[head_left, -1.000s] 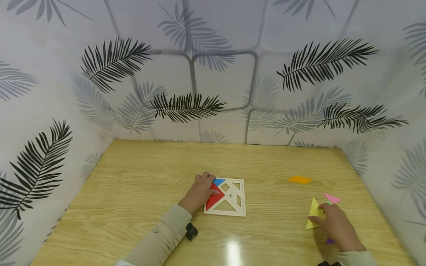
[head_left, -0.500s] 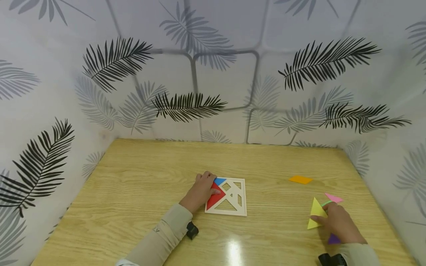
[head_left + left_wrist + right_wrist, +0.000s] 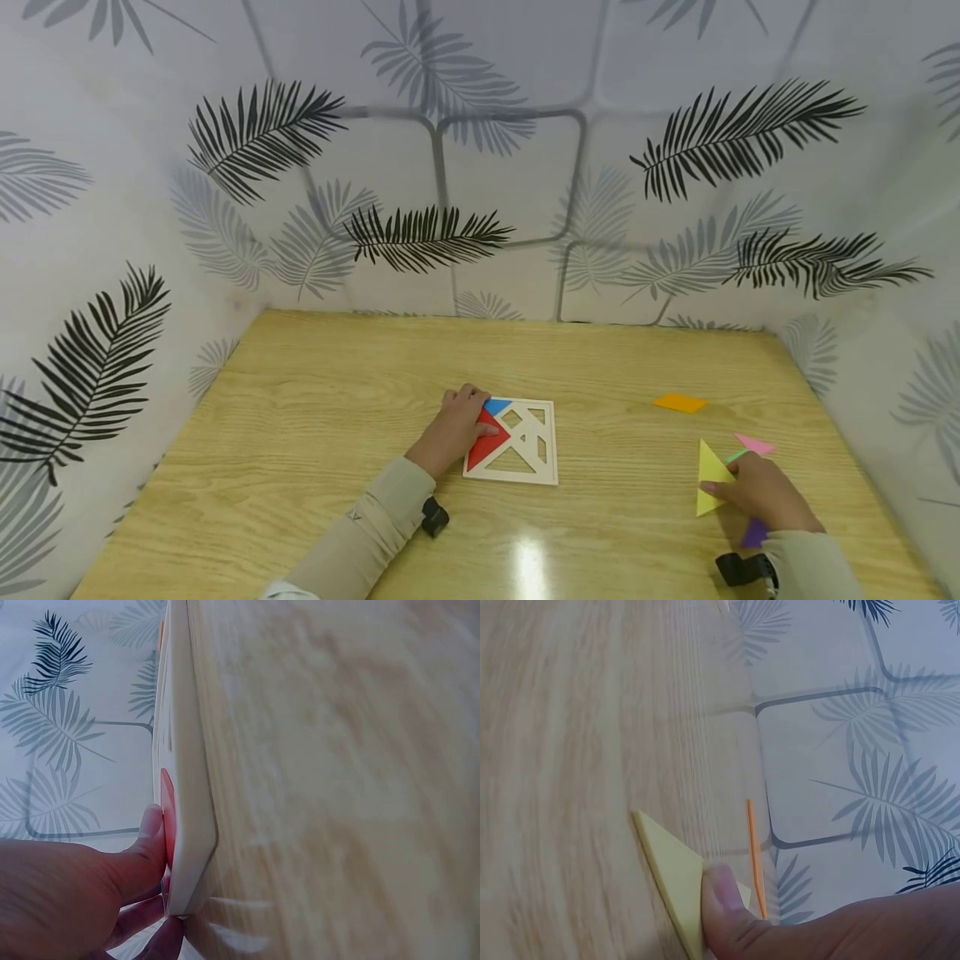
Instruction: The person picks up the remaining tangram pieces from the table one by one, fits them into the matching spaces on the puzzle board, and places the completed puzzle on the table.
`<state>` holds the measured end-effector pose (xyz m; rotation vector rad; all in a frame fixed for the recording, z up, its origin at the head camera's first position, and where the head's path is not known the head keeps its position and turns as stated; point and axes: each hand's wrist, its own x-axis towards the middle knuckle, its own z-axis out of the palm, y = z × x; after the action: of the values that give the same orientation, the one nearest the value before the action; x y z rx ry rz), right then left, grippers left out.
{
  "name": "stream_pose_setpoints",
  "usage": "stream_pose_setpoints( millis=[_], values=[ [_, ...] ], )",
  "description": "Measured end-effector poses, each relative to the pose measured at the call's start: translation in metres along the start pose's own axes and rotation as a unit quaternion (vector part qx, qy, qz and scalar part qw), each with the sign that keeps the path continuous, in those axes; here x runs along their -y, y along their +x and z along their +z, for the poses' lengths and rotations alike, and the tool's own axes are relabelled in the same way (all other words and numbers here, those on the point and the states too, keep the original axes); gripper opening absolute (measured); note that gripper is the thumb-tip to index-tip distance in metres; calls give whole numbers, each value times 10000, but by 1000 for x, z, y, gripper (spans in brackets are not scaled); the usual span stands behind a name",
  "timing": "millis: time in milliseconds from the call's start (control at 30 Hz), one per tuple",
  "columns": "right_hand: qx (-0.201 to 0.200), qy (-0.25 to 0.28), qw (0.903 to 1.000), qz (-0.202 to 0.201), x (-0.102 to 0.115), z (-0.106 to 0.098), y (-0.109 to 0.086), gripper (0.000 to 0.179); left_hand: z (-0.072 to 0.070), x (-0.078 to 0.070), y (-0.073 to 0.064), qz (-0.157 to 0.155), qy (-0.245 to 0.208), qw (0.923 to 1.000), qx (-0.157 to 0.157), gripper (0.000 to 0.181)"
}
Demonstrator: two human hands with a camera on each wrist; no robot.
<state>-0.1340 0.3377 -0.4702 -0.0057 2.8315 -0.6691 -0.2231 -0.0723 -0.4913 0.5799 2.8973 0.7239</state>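
My left hand (image 3: 448, 429) holds the left side of a cream tangram board (image 3: 554, 450), its thumb on the red triangle (image 3: 483, 447) set in it. A blue triangle (image 3: 497, 406) fills the slot by my fingers; the other cutouts show bare wood. In the left wrist view the thumb lies on the red piece and the fingers reach round the edge of the board (image 3: 187, 750). On the right, my right hand (image 3: 772, 496) pinches a large yellow triangle (image 3: 708, 467). The right wrist view shows the thumb over the yellow triangle (image 3: 669, 877), its other fingers hidden.
Around the right hand lie a pink triangle (image 3: 754, 443), a partly covered green piece (image 3: 736, 456) and a purple piece (image 3: 754, 533). An orange parallelogram (image 3: 680, 403) lies farther back. Leaf-patterned cloth (image 3: 510, 283) walls in the wooden table (image 3: 337, 375).
My right hand has turned the yellow triangle slightly, its long edge now nearly upright in the head view. More of the purple piece shows. The left hand stays on the board.
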Motion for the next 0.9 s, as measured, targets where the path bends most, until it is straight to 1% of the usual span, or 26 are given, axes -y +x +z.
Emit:
stream_pose_setpoints(
  millis=[100,267,400,467,500,600,667,767,900],
  values=[
    [2,28,10000,-27,0,1,-1,39,0,1,1,1,3,10000,-8,53],
    [82,67,9999,51,-2,0,1,39,1,2,3,-30,85,10000,36,54],
    [88,110,9999,77,-2,0,2,60,-1,1,2,-35,30,10000,67,53],
    [45,236,9996,116,0,-1,1,68,-2,0,2,-31,-26,10000,73,53],
    [-3,282,9995,133,1,-1,0,69,-2,-1,1,-25,-42,10000,65,53],
    [-190,418,9988,197,7,-3,-1,64,-4,-2,0,-7,-54,10000,53,53],
    [-292,486,9983,149,10,-4,-2,57,-4,-2,0,5,-54,10000,50,53],
    [-323,632,9975,-63,15,-4,-3,48,-4,-2,-1,26,-93,9999,53,52],
    [-222,1211,9915,-421,23,-5,-6,41,-3,-2,0,-10,-102,9999,63,52]
  ],
)
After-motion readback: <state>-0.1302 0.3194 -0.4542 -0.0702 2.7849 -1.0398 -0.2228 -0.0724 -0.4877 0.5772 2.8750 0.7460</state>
